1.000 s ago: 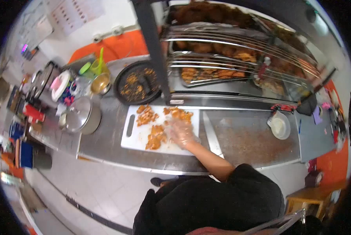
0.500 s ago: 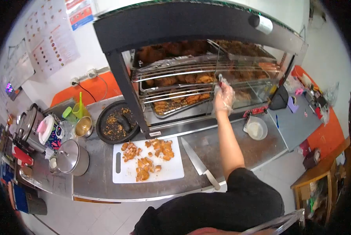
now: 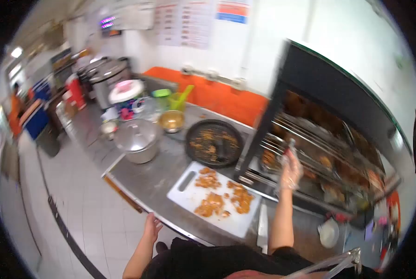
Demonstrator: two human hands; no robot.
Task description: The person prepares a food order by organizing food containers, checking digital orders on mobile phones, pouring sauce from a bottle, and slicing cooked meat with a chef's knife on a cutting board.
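My right hand [image 3: 290, 172], in a clear plastic glove, is closed on the handle [image 3: 291, 143] of the sliding glass door of a black food warmer [image 3: 329, 83]. Behind the glass, trays of browned food [image 3: 326, 162] sit on wire racks, blurred. My left hand [image 3: 152, 227] is bare and empty, fingers apart, near the counter's front edge. Between my hands, a white cutting board [image 3: 184, 195] carries piles of chopped, browned meat [image 3: 210, 205]. A knife [image 3: 262, 228] lies just right of the board.
Behind the board stands a dark round pan [image 3: 192, 148] with crumbs in it. A lidded pot [image 3: 140, 152], a metal bowl [image 3: 171, 122] and a rice cooker [image 3: 108, 74] stand to the left. A white tub [image 3: 329, 233] is at the right.
My view has swung left. My right hand has slid the glass door leftward, near the warmer's left post. My left hand has come into view.
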